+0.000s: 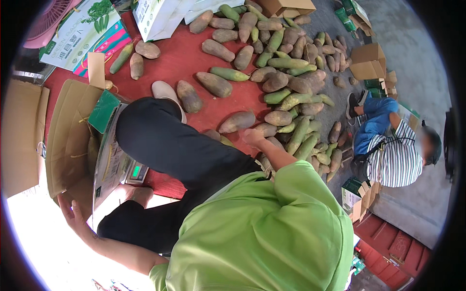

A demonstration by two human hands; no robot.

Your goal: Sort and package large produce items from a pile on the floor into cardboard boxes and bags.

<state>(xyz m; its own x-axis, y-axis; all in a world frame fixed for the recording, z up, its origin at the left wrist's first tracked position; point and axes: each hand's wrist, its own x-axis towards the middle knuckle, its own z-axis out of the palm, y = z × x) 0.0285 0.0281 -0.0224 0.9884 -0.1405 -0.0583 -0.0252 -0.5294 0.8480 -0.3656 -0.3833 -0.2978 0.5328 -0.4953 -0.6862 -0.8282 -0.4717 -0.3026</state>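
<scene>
While my left hand (73,219), fingers spread, touches carton (67,136) edge, right hand (253,137) sits beside brownish radish (267,129); can't tell grip. I'd cup radish mid-body, nails clear.

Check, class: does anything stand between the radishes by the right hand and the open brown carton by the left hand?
Yes: the person's bent leg lies between the radishes and the carton, and a pale printed panel stands beside the carton on that side.

Pink slatted plastic object (43,24) at upper left, striped-shirted person (395,162) at right, red panelling (386,274) at lower right
</scene>
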